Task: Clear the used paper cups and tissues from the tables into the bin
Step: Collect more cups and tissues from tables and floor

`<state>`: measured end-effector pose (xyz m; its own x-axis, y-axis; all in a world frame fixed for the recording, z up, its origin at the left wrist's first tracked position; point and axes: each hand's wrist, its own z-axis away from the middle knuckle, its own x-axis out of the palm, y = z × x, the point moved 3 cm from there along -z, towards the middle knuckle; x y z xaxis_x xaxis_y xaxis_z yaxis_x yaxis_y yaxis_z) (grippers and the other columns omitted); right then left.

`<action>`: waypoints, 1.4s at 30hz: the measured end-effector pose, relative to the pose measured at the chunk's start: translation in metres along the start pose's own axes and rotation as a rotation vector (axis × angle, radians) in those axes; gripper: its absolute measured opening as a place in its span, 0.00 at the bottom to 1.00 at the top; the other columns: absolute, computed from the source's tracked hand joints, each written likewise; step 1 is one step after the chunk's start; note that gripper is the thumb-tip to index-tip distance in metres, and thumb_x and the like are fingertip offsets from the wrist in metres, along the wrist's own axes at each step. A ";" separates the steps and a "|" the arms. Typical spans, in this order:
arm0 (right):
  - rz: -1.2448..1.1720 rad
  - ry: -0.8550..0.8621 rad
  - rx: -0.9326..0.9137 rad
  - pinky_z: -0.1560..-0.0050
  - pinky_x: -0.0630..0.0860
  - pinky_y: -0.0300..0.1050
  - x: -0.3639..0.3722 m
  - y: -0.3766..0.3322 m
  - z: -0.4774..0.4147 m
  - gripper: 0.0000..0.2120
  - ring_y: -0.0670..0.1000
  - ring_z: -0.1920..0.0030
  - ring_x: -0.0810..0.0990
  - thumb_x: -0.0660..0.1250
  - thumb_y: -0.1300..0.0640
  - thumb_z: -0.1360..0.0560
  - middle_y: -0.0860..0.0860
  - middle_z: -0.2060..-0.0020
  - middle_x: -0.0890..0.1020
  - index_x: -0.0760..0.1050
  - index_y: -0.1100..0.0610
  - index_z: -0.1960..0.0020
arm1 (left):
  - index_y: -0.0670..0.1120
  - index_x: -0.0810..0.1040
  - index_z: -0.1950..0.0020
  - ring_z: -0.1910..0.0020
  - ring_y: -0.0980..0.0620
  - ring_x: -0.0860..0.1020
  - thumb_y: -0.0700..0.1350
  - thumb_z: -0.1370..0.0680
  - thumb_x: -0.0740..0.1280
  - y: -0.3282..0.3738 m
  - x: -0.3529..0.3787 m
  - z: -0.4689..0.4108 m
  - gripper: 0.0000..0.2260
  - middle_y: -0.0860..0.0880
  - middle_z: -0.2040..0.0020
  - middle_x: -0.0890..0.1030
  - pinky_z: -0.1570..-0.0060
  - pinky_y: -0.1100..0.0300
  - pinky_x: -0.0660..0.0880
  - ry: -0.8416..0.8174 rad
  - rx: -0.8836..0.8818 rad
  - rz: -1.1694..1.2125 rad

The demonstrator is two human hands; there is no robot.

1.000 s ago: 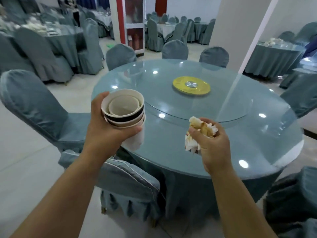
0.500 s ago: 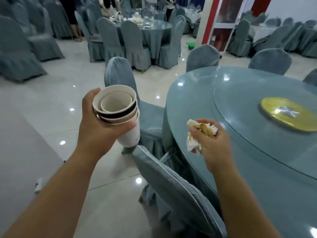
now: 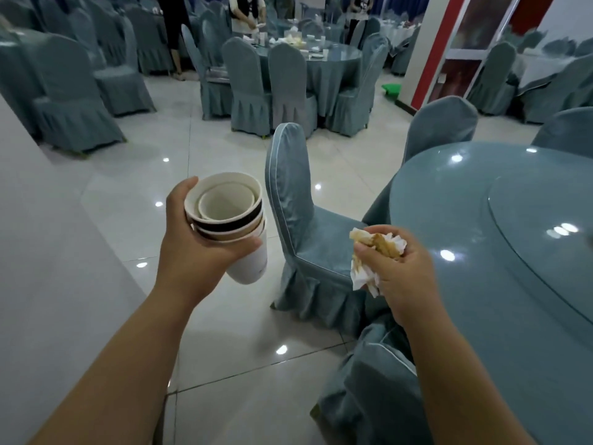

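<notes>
- The step in hand looked like the carry to the bin. Both hands were loaded and no bin showed anywhere in view, so the drop was not yet made.
- The left hand [image 3: 189, 252] gripped a nested stack of paper cups [image 3: 231, 220] in the air over the tiled floor [image 3: 231, 329], well apart from any tabletop. The stack leaned a little to the right, with its mouths towards the camera.
- Its fingers [image 3: 247, 244] were curled closely round the upper part of the stack, thumb on the left side and fingertips wrapped across the front, below the brown-banded cup.
- The right hand [image 3: 401, 277] clutched a wad of crumpled tissues [image 3: 378, 245], white with tan stains. It was just beside the left edge of the round glass-topped table [image 3: 481, 300] and near the seat of a covered chair [image 3: 305, 226].
- Its fingers [image 3: 382, 268] were closed tight on the wad, with loose ends poking out above and below the fist.
- A farther table [image 3: 327, 75] bore dishes and white scraps, with people [image 3: 245, 11] standing by it. Whether cups stood among them was too small to tell.
- The next move probably called for finding the bin, threading between the chairs with the stack held steady so the inner cups could not slide out, then opening each hand wide over the bin's mouth.
</notes>
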<state>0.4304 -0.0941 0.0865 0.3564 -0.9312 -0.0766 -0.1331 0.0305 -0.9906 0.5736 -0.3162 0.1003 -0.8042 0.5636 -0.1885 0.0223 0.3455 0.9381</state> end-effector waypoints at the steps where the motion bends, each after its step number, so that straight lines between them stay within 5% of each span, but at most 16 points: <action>1: 0.013 -0.001 0.004 0.60 0.79 0.41 0.009 0.002 -0.009 0.06 0.48 0.60 0.80 0.73 0.61 0.29 0.51 0.60 0.81 0.79 0.52 0.54 | 0.62 0.61 0.36 0.53 0.75 0.73 0.41 0.40 0.81 -0.007 -0.001 -0.010 0.43 0.65 0.45 0.74 0.57 0.74 0.69 -0.004 -0.008 0.000; 5: 0.029 0.015 0.033 0.61 0.80 0.44 0.039 0.013 -0.055 0.07 0.48 0.61 0.80 0.73 0.61 0.29 0.49 0.61 0.81 0.79 0.53 0.54 | 0.63 0.61 0.37 0.52 0.75 0.73 0.40 0.40 0.81 -0.035 0.000 -0.055 0.42 0.65 0.45 0.74 0.60 0.80 0.69 -0.001 -0.040 0.001; 8: 0.011 0.006 0.037 0.61 0.82 0.50 0.063 0.020 -0.101 0.07 0.47 0.62 0.80 0.73 0.62 0.29 0.47 0.64 0.81 0.79 0.54 0.53 | 0.63 0.61 0.36 0.50 0.71 0.74 0.40 0.40 0.81 -0.053 0.005 -0.097 0.43 0.66 0.45 0.73 0.57 0.73 0.70 0.002 -0.056 -0.008; 20: -0.092 -0.015 0.114 0.68 0.82 0.47 0.146 0.035 -0.308 0.07 0.47 0.65 0.81 0.72 0.63 0.28 0.52 0.61 0.81 0.78 0.55 0.52 | 0.65 0.60 0.38 0.50 0.73 0.73 0.38 0.39 0.80 -0.092 0.054 -0.299 0.42 0.64 0.44 0.73 0.58 0.75 0.70 -0.006 -0.032 -0.075; 31: -0.051 0.168 0.203 0.60 0.81 0.52 0.203 0.074 -0.435 0.07 0.49 0.62 0.81 0.73 0.62 0.29 0.49 0.63 0.82 0.79 0.51 0.57 | 0.62 0.61 0.36 0.53 0.76 0.73 0.39 0.40 0.81 -0.153 0.086 -0.468 0.42 0.65 0.46 0.72 0.55 0.68 0.69 -0.141 -0.058 -0.033; 42: -0.002 0.392 0.142 0.70 0.76 0.36 0.308 0.054 -0.562 0.07 0.45 0.65 0.78 0.72 0.60 0.28 0.52 0.61 0.81 0.79 0.56 0.51 | 0.62 0.61 0.35 0.49 0.69 0.73 0.41 0.41 0.81 -0.188 0.091 -0.677 0.43 0.65 0.45 0.72 0.57 0.71 0.69 -0.360 0.048 0.049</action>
<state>0.0136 -0.5833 0.0732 -0.0266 -0.9983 -0.0526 0.0062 0.0524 -0.9986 0.0941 -0.8374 0.1032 -0.5409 0.8056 -0.2416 0.0909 0.3416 0.9354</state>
